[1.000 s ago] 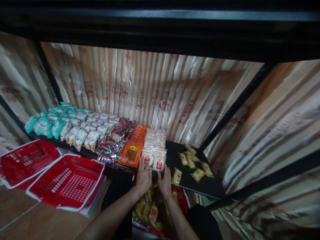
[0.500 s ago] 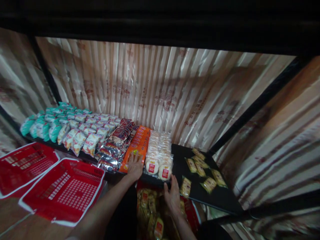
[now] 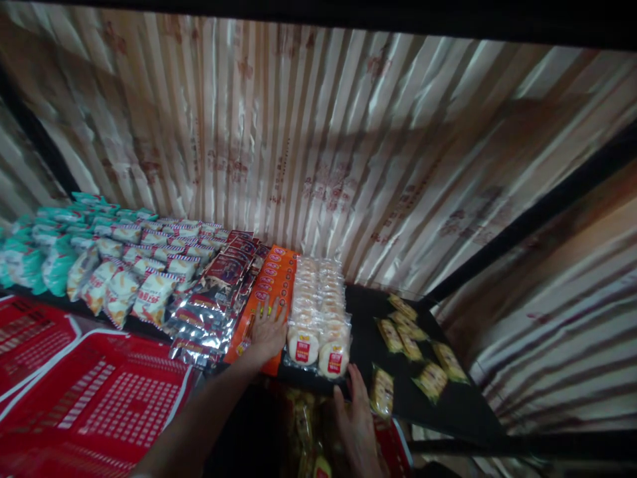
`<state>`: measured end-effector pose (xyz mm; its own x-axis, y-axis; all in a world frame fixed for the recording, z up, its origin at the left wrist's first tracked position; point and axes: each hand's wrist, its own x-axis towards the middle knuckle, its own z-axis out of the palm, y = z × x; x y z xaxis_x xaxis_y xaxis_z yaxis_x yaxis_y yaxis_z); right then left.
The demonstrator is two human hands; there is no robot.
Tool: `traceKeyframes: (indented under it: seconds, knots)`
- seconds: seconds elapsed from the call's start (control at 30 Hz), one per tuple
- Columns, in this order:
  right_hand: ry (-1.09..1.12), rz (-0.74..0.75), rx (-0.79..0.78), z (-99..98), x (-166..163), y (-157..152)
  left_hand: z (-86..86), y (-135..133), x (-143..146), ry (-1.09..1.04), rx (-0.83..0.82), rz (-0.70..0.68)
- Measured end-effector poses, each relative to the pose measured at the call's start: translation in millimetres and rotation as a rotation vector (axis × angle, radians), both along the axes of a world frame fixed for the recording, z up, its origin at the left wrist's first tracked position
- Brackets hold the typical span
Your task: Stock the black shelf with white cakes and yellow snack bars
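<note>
My left hand (image 3: 269, 333) lies flat with fingers spread on the orange snack packets (image 3: 269, 285), which are layered in a row on the black shelf (image 3: 361, 332). Just right of it stand two rows of clear-wrapped round white rice crackers (image 3: 318, 312) with red labels. My right hand (image 3: 356, 415) is open at the shelf's front edge, its fingertips close to the front right rice cracker pack; whether they touch it I cannot tell. Several small yellow wrapped snacks (image 3: 409, 330) lie scattered on the shelf to the right.
Silver and dark red packets (image 3: 213, 299), white snack bags (image 3: 149, 265) and teal bags (image 3: 54, 245) fill the shelf leftward. Red baskets (image 3: 124, 385) stand below at left. Under my right hand is another red basket (image 3: 391, 445) with yellow packets. A striped curtain (image 3: 279, 133) hangs behind.
The view has tilted down and come closer to the shelf. My left hand stays on the orange packets, and my right hand stays open near the rice crackers.
</note>
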<state>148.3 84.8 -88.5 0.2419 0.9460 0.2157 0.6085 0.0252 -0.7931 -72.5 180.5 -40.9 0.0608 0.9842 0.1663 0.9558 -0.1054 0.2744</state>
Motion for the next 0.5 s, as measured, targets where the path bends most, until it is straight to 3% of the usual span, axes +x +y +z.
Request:
traceKeyframes:
  seconds: [0.1,0.23,0.37,0.5]
  knots:
    - [0.042,-0.021,0.023,12.9,-0.7,-2.4,-0.8,0.3,-1.3,0.002,0.005,0.006]
    - [-0.080,0.027,0.223,42.8,-19.2,-12.2,-3.8,1.6,-7.3,0.006,0.055,0.012]
    - [-0.113,0.353,0.212,62.2,-77.8,-17.8,-11.6,3.0,-16.8,0.036,0.176,0.006]
    - [-0.072,0.384,0.191,59.3,-146.3,4.4,-23.7,9.1,-27.7,0.079,0.236,-0.054]
